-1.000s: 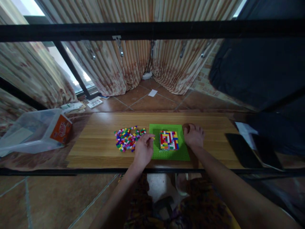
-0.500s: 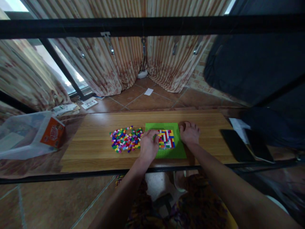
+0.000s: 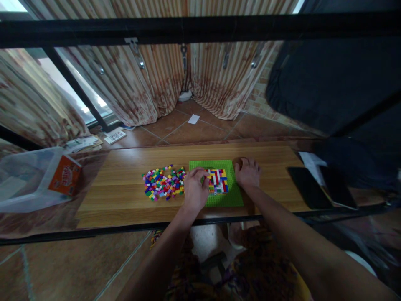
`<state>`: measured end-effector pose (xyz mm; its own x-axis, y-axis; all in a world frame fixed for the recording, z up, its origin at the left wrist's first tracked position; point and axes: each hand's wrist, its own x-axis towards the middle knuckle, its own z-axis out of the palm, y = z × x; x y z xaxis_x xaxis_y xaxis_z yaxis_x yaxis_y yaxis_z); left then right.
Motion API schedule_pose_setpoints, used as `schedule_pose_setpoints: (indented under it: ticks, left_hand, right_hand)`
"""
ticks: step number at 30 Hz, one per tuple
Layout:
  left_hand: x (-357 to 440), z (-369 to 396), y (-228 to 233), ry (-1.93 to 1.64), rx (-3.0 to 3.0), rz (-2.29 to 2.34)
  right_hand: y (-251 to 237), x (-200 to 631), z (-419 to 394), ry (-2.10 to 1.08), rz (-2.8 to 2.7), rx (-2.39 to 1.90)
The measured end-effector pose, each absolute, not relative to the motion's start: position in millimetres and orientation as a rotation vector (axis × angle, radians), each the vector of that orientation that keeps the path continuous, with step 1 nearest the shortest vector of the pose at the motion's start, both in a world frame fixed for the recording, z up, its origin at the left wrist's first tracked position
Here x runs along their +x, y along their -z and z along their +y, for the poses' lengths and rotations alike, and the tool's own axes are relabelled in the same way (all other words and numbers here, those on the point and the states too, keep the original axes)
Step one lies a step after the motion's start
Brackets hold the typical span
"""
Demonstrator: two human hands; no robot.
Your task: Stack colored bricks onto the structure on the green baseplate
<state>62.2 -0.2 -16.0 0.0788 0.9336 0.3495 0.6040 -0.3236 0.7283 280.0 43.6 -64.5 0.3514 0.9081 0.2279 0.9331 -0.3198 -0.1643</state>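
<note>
A green studded baseplate (image 3: 224, 202) lies on the wooden table, bearing a block of many-coloured toy bricks (image 3: 221, 182). My left hand (image 3: 196, 190) is over the left part of the plate, thumb and fingertips pinched together at the left edge of the built bricks. Whatever is between those fingertips is too small and too covered to make out. At the plate's right edge rests my right hand (image 3: 248, 173), fingers loosely bent and apart, holding nothing visible. A loose pile of small coloured bricks (image 3: 164, 182) spreads to the left of my left hand.
The wooden table (image 3: 125, 184) has a dark frame edge at the front. A clear plastic bin (image 3: 28, 184) with an orange label stands at the far left. Dark flat panels (image 3: 308, 188) lie at the right end. A black bar (image 3: 200, 29) crosses beyond the table, before striped curtains (image 3: 156, 79).
The whole view has shifted slightly, so things sit a little further left. My left hand stays pinched over the left side of the built bricks; my right hand stays at the plate's edge.
</note>
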Motion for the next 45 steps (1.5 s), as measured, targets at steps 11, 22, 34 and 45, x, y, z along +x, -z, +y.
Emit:
schedule_pose_setpoints:
  ticks: [11,22,34,45]
  left_hand:
    - [72.7,5.8,16.8,-1.103,1.918,1.644]
    - [77.0,2.1,18.7,-1.080,1.798,1.680]
    - [86.5,11.3,26.6,-1.064,1.459,1.643]
    - [89.0,12.0,23.7,-1.056,1.404,1.670]
  right_hand:
    - [67.5,281.2,44.7,0.140,-1.610,-2.332]
    - [66.2,280.5,43.5,0.137,-1.609,-2.314]
    - [65.7,281.0,42.4,0.147,-1.624,-2.319]
    - [68.0,283.0,42.3,0.167,-1.633,-2.333]
